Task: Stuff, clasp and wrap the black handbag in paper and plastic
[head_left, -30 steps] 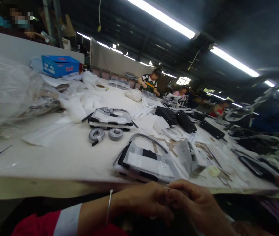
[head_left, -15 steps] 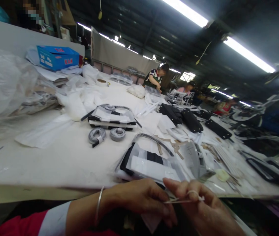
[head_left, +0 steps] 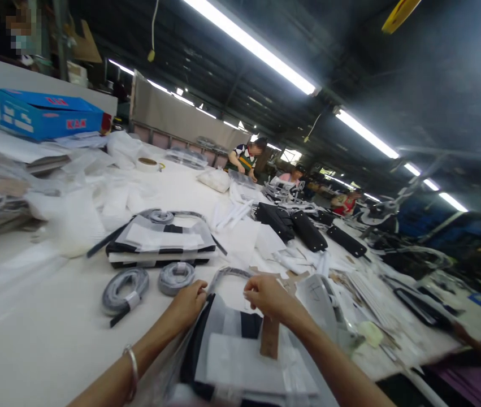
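My left hand (head_left: pixel 188 305) has its fingers curled on the far left edge of a black-and-white bag wrapped in clear plastic (head_left: pixel 240 362) that lies on the white table (head_left: pixel 45 333) in front of me. My right hand (head_left: pixel 265 295) is closed in a pinch at the bag's far edge, near its grey curved handle (head_left: pixel 227 274). A brown card strip (head_left: pixel 269 337) lies on the bag below my right wrist. A silver bangle (head_left: pixel 131 370) circles my left wrist.
Two grey strap rolls (head_left: pixel 126 287) lie left of my hands, a second wrapped bag (head_left: pixel 159 240) behind them. Black bags (head_left: pixel 291 221), white wrapping and card pieces cover the table's right. A blue box (head_left: pixel 45 113) sits far left. Other people work at the far end.
My hands have risen from below the table's near edge, where they worked a thin white string, and now rest on the wrapped bag. The view has swung forward over the table.
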`<state>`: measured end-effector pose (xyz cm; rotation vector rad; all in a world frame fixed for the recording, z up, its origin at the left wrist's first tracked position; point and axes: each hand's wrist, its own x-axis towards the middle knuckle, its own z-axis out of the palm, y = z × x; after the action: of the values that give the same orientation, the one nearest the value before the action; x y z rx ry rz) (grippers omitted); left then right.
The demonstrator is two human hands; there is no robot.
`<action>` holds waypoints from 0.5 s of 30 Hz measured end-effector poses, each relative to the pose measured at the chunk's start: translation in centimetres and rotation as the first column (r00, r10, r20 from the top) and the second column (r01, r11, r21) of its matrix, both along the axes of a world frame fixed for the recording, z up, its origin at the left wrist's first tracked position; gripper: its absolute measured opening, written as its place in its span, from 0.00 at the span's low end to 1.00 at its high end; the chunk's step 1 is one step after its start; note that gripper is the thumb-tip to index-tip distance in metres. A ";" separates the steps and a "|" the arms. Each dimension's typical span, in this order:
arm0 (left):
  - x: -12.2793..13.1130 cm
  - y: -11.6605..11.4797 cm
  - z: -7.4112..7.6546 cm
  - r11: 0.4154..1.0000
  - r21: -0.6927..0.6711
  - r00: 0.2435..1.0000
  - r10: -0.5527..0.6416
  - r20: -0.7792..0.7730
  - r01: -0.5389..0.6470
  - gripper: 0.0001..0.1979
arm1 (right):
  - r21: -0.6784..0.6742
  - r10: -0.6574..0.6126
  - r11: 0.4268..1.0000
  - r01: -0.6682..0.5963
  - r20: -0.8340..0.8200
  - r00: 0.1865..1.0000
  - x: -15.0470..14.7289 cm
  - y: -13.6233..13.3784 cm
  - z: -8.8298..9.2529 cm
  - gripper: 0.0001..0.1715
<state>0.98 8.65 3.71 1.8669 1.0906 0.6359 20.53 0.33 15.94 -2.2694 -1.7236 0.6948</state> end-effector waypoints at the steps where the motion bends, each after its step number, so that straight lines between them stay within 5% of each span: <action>1: 0.2 0.2 -0.5 1.000 -0.024 1.000 -0.005 0.021 0.006 0.19 | -0.053 -0.006 0.999 0.006 0.007 1.000 0.1 1.5 -1.0 0.07; 4: 0.4 0.4 -1.2 0.970 -0.240 0.991 0.005 0.137 0.028 0.22 | -0.209 -0.018 0.978 0.007 -0.052 0.998 0.2 4.8 -3.9 0.06; 7: 0.7 0.5 -1.7 0.861 -0.503 0.956 0.085 0.282 0.072 0.24 | -0.330 -0.014 0.943 -0.032 -0.136 0.991 -0.2 6.6 -6.1 0.07; 12: 1.9 0.1 -2.7 0.766 -0.616 0.875 0.158 0.458 0.184 0.27 | -0.429 -0.048 0.902 -0.050 -0.215 0.975 -1.0 7.8 -8.3 0.11; 15: 2.4 -0.4 -3.0 0.868 -0.484 0.916 0.102 0.388 0.109 0.24 | -0.470 -0.117 0.880 -0.067 -0.351 0.929 -0.9 7.8 -9.0 0.09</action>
<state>3.41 8.26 0.71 1.2192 0.8701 0.6293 19.62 8.18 6.92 -2.2308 -1.4508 1.5786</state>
